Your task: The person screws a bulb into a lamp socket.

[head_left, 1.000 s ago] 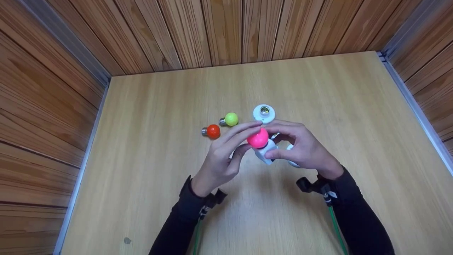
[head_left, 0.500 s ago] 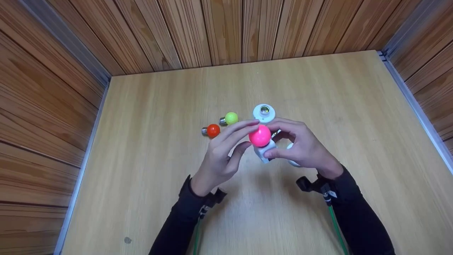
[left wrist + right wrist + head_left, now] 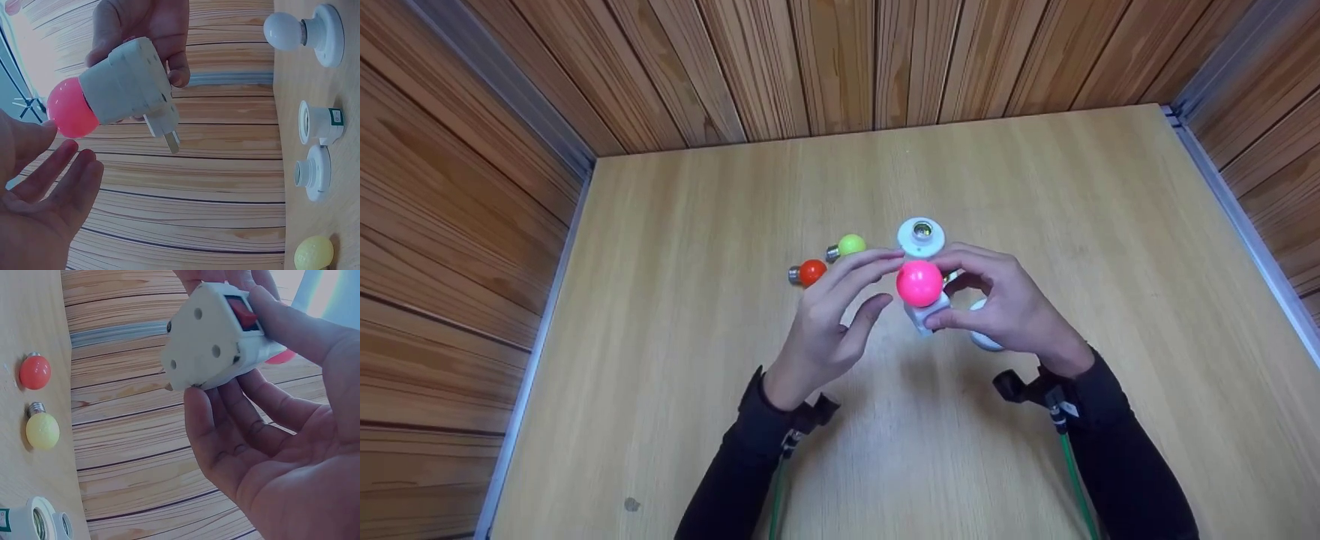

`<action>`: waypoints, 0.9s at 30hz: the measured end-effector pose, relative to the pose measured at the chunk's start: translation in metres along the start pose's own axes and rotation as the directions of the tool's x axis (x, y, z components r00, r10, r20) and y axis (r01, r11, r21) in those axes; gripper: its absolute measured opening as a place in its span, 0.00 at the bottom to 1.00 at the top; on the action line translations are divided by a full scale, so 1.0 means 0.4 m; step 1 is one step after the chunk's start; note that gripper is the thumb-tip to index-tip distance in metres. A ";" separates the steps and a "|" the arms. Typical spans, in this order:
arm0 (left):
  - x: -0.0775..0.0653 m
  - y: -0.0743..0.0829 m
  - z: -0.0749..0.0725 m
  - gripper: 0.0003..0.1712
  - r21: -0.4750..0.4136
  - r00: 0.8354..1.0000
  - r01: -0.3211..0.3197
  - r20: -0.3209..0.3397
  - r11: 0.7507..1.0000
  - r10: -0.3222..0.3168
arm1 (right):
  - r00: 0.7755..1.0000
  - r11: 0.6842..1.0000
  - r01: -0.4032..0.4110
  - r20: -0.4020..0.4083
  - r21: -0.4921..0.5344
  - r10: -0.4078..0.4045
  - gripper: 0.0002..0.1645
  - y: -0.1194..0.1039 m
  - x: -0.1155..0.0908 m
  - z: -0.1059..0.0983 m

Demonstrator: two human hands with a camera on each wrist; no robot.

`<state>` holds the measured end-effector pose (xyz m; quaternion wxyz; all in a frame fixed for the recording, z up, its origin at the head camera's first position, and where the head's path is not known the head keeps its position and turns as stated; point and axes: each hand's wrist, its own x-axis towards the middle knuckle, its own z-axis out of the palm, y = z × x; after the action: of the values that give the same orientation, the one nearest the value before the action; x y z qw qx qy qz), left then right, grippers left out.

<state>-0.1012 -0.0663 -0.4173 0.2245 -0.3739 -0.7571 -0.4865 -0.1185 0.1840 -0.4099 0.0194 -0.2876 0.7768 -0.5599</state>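
Note:
In the head view my right hand point(image 3: 997, 304) grips a white plug-in lamp socket point(image 3: 927, 313) above the table. A pink bulb point(image 3: 919, 283) sits in its mouth. Metal plug prongs point(image 3: 172, 142) stick out of the socket in the left wrist view. A red rocker switch point(image 3: 243, 314) shows on its side in the right wrist view, close to my right thumb. My left hand point(image 3: 829, 330) hovers left of the bulb, fingers extended and thumb apart. Its fingertips are very near the bulb; whether they touch cannot be told.
A red bulb point(image 3: 812, 273) and a yellow-green bulb point(image 3: 851, 244) lie left of a round white lamp holder point(image 3: 921, 238). In the left wrist view stand a white bulb point(image 3: 282, 31) in a round base and a socket with a green label point(image 3: 336, 117). Wooden walls surround the table.
My left thumb and fingers have come away from the pink bulb. The socket and bulb have tilted more upright and shifted slightly right, still in my right hand.

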 end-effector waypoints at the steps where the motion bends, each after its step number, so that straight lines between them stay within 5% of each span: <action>1: -0.001 -0.003 0.000 0.21 -0.005 1.000 0.009 -0.004 1.000 -0.009 | 1.000 1.000 -0.006 -0.002 0.000 0.006 0.34 0.001 -0.002 -0.001; 13: -0.005 -0.063 -0.039 0.14 -0.023 0.985 0.158 -0.058 0.987 -0.160 | 0.992 0.993 -0.099 -0.089 -0.066 0.093 0.34 0.023 -0.032 0.010; 19: -0.017 -0.115 -0.058 0.15 0.031 0.950 0.312 -0.028 0.950 -0.311 | 0.983 0.984 -0.135 -0.138 -0.116 0.119 0.34 0.039 -0.050 0.013; 27: -0.038 -0.178 -0.057 0.16 0.159 0.902 0.417 0.051 0.895 -0.430 | 0.978 0.974 -0.154 -0.168 -0.165 0.126 0.32 0.060 -0.073 0.034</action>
<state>-0.1481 -0.1097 -0.4590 0.1073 -0.2031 -0.8623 -0.4514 -0.0995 0.1909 -0.4446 -0.0278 -0.1877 0.8410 -0.5066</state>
